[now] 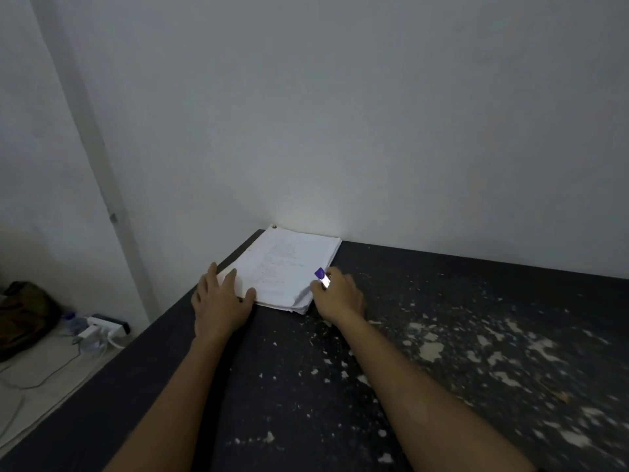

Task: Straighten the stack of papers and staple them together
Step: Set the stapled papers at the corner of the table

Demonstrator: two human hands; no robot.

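Note:
A stack of white papers (289,264) lies flat in the far left corner of a dark table (306,386), against the wall. Its sheets are fanned unevenly at the near right corner. My left hand (221,298) rests with fingers spread on the stack's near left edge. My right hand (338,294) sits at the stack's right edge, closed around a small purple and silver stapler (322,277) whose tip points over the paper.
The tabletop's dark surface is chipped, with pale patches on the right (493,352). A white wall (340,131) stands right behind the papers. On the floor to the left are a power strip with cables (102,330) and a dark bag (23,315).

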